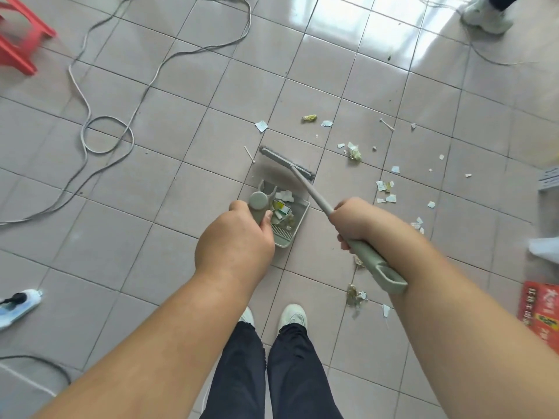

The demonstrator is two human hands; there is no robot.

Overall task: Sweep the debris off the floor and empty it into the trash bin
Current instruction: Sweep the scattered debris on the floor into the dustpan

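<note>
Mid-sweep: the grey-green plastic dustpan [290,219], part-filled, is held by its handle in the left hand [239,237]; the matching long-handled broom [287,163] is gripped by the right hand [352,220]. Torn paper scraps [385,189] on the tiled floor [151,207] must be drawn in next; no bin is seen.
</note>
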